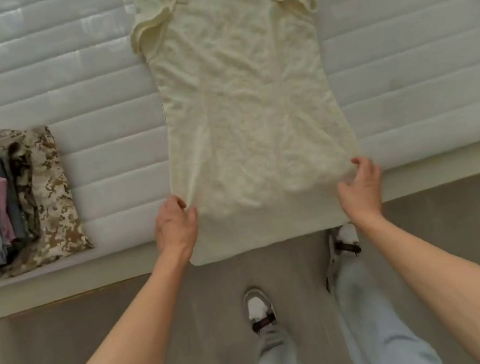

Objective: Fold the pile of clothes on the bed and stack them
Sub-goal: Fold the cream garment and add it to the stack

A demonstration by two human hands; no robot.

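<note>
1 cream dress (250, 111), flat, wrinkled

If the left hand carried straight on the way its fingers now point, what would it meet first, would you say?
The left hand points up the bed along the dress's left edge, which it already pinches. Going on, it would probably slide along that edge and the mattress towards the frilled sleeve; depth is unclear.

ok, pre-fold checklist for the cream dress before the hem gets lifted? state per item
1. Left hand grips its hem side: ok.
2. Right hand grips its side: cannot tell, fingers curled at the edge.
3. Cream dress spread flat on the mattress: ok, slight wrinkles.
4. Hem on the bed: not ok, it hangs over the edge.
5. Sleeves flat: not ok, ruffled.
6. Folded stack apart from the dress: ok.
</note>
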